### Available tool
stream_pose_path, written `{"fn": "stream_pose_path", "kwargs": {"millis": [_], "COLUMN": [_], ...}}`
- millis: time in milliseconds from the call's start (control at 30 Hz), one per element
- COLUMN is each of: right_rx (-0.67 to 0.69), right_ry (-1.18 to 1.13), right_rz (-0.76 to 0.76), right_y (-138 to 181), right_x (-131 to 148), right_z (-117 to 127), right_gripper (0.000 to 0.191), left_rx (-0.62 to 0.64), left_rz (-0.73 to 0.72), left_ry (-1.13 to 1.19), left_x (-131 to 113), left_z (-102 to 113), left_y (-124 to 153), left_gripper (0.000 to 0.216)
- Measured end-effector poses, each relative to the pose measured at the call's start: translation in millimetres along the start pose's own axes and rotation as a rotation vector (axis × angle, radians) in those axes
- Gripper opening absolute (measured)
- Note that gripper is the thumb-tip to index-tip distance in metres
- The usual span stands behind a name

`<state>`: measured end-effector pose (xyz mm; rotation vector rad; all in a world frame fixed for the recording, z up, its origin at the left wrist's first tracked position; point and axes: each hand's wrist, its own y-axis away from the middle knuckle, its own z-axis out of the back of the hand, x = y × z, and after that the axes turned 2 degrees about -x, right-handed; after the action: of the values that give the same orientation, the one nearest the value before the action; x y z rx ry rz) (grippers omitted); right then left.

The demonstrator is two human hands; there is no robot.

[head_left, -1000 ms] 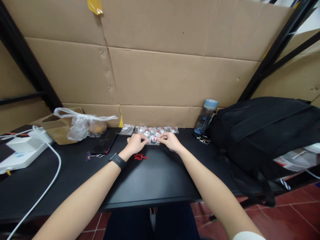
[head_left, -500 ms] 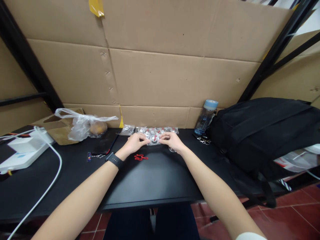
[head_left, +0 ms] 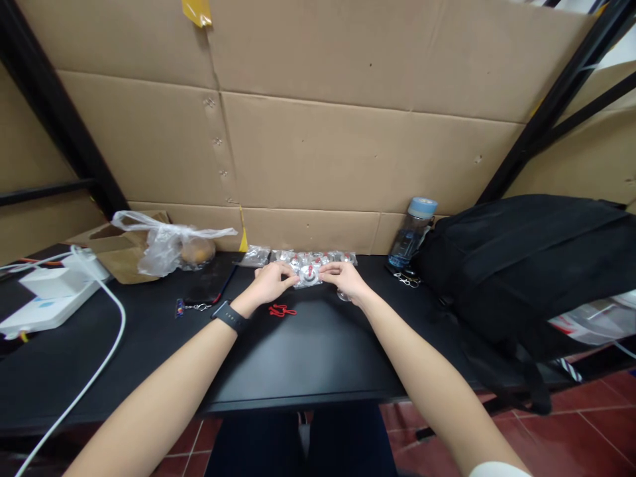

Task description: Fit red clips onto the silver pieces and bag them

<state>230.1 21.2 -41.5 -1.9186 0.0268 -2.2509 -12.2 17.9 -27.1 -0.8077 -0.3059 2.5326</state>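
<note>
A small clear plastic packet (head_left: 309, 275) with a round silvery piece and a red part inside is held between my two hands. My left hand (head_left: 272, 281), with a dark watch on its wrist, pinches the packet's left edge. On the opposite edge, the thumb and fingers of my right hand (head_left: 344, 277) are closed. Behind the packet lies a row of similar clear packets (head_left: 325, 257), partly hidden by my hands. Some red cords (head_left: 282, 310) lie on the black table (head_left: 318, 358) nearer to me. Something round and clear shows partly under my right hand.
To the left are a white power strip (head_left: 44, 308) with cables, a paper bag (head_left: 119, 258), a knotted plastic bag (head_left: 166, 245) and a dark flat item (head_left: 206, 285) with a keychain. A water bottle (head_left: 410, 232) and black backpack (head_left: 527, 265) stand right. Cardboard (head_left: 318, 159) walls the back.
The view has shifted slightly. Both hands keep their hold on the packet, and the red part inside it now looks more upright.
</note>
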Motion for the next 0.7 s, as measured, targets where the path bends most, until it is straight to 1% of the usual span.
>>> {"fn": "stream_pose_path", "kwargs": {"millis": [167, 300, 400, 500, 600, 700], "right_rx": [0.009, 0.007, 0.002, 0.030, 0.037, -0.005], "right_ry": [0.005, 0.030, 0.035, 0.040, 0.086, 0.122], "right_rz": [-0.002, 0.011, 0.020, 0.028, 0.030, 0.061], "right_y": [3, 3, 3, 4, 4, 1], "right_x": [2, 2, 1, 2, 4, 7], "right_z": [-2, -2, 0, 1, 0, 4], "right_gripper": [0.035, 0.037, 0.036, 0.034, 0.032, 0.029], "left_rx": [-0.042, -0.041, -0.053, -0.071, -0.036, -0.002], "left_rz": [-0.003, -0.027, -0.044, -0.021, 0.010, 0.021], "left_ry": [0.004, 0.015, 0.013, 0.002, -0.006, -0.003], "left_x": [1, -1, -3, -4, -6, -10], "left_z": [-4, -7, -7, -6, -7, -7], "left_y": [0, 2, 2, 3, 3, 4], "left_gripper": [0.023, 0.024, 0.024, 0.024, 0.023, 0.026]}}
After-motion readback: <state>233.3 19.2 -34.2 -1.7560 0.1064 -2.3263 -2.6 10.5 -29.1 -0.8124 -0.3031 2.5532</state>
